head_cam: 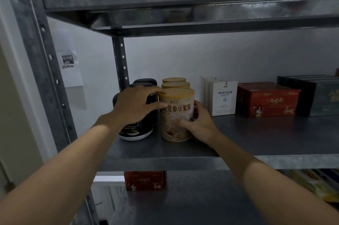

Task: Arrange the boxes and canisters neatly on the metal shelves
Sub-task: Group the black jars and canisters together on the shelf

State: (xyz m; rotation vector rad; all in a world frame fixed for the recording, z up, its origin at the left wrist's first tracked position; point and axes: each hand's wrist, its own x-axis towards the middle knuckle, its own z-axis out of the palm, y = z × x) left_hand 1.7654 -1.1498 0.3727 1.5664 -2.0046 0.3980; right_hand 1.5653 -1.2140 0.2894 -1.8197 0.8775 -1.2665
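On the lower shelf [192,197], nearest the person, one red box [145,180] stood alone at the back and some yellow packets [319,184] lay at the right edge, so that level looked not yet sorted.

Above it, on the middle shelf [256,138], both hands were on the front canister [177,114], which stood upright near the left end. The left hand [135,104] had thumb and fingers clamped on its upper left side, and the right hand [200,124] curled its fingers round the lower right. It seemed to be getting its last nudge into line.

Two matching canisters [175,82] stood in file behind it, and black canisters [136,129] stood just beside it on the left, close enough to crowd the left hand.

Farther right, white boxes [222,99], red boxes [267,100] and dark boxes [315,94] already stood in tidy groups. This shelf looked nearly finished.

A paper sheet [70,67] hung on the wall beyond the frame.
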